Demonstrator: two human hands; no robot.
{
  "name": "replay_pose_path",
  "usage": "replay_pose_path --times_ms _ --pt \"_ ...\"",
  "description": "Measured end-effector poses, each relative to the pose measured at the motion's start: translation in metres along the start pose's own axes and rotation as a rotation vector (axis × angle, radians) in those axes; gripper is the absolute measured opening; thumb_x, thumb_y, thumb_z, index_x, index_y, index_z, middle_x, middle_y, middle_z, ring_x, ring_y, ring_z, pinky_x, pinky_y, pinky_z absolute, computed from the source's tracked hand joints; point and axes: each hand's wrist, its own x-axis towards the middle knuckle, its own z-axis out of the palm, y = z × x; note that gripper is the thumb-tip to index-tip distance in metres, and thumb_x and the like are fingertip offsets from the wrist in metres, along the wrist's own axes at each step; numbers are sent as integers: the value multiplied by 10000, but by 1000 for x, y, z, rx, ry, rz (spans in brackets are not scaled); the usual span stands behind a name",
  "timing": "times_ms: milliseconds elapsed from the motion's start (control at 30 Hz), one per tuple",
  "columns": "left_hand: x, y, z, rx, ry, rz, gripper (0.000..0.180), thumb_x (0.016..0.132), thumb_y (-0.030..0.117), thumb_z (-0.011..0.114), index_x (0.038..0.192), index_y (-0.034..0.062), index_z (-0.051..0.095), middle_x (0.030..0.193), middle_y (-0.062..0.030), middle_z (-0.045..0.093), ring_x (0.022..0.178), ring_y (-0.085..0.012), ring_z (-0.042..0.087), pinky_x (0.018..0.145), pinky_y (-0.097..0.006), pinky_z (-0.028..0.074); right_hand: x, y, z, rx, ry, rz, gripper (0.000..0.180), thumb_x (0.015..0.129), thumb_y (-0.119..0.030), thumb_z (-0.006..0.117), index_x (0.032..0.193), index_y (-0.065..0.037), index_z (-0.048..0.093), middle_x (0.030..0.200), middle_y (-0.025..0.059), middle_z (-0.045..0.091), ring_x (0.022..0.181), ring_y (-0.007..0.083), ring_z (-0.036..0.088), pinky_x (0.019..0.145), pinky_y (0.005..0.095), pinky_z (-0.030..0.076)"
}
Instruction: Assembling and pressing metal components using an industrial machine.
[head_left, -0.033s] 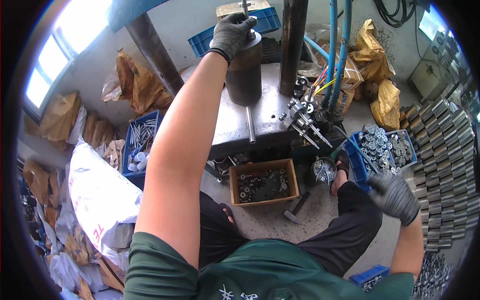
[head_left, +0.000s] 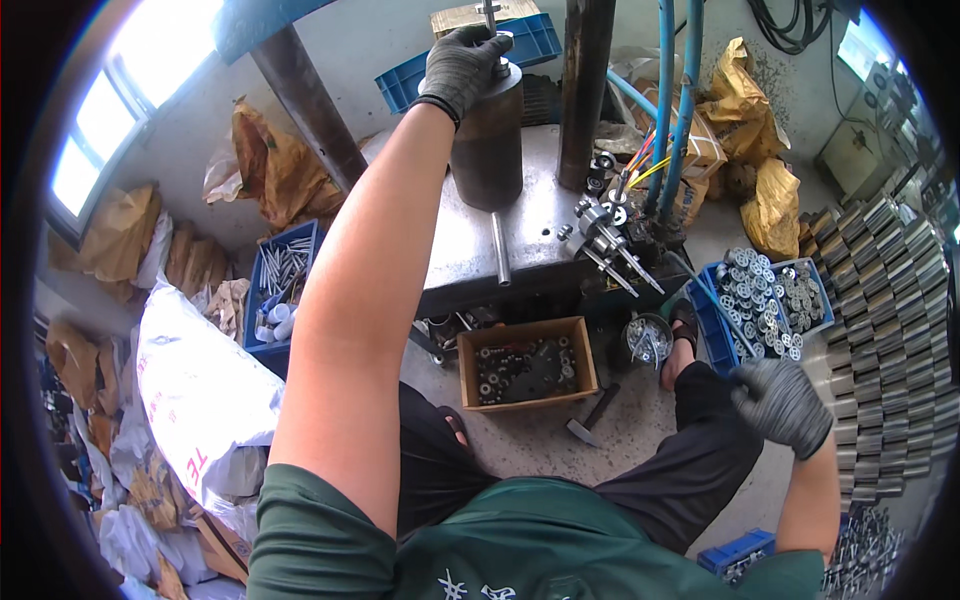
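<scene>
My left hand (head_left: 462,72), in a grey glove, is closed at the top of a thick dark steel cylinder (head_left: 487,150). Its fingers pinch a slim metal shaft (head_left: 490,14) above the cylinder; the lower part of the grip is hidden. The cylinder stands on a steel press table (head_left: 455,240). From under it a short round bar (head_left: 500,250) sticks out toward me. Down at the right, my gloved right hand (head_left: 785,408) is curled into a fist at the end of a thin blue lever (head_left: 715,300). Its palm is out of sight.
A wooden box of small dark parts (head_left: 528,406) sits on the floor, a hammer (head_left: 595,418) beside it. Blue bins hold metal rings (head_left: 760,300) and pins (head_left: 285,268). Metal shafts (head_left: 605,235) lie on the table's right. Stacked steel tubes (head_left: 880,330) line the right side.
My right hand has shifted slightly down and to the left. My left hand, the cylinder and the shaft look unchanged.
</scene>
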Motion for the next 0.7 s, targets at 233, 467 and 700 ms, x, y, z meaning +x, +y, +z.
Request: replay_pose_path --times_ms 233,467,700 --pt "0 0 14 -33 -14 -4 295 909 296 796 1063 46 776 847 -25 717 799 -108 658 790 -278 552 -6 2 3 56 2 64 223 836 -188 654 952 -13 730 913 219 706 846 412 688 781 483 558" --pt "1 -2 14 -39 -26 -16 325 897 337 801 1068 62 779 885 -25 737 829 -103 661 807 -282 547 2 6 -11 203 207 72 282 829 -109 660 1080 -4 732 941 229 714 882 406 700 812 469 557" --pt "4 -9 9 -76 -42 -47 408 849 420 821 1107 105 782 901 -73 779 836 -156 741 840 -320 581 -3 4 -2 72 22 29 284 851 -162 644 1084 -28 735 928 227 713 880 409 697 813 476 563"
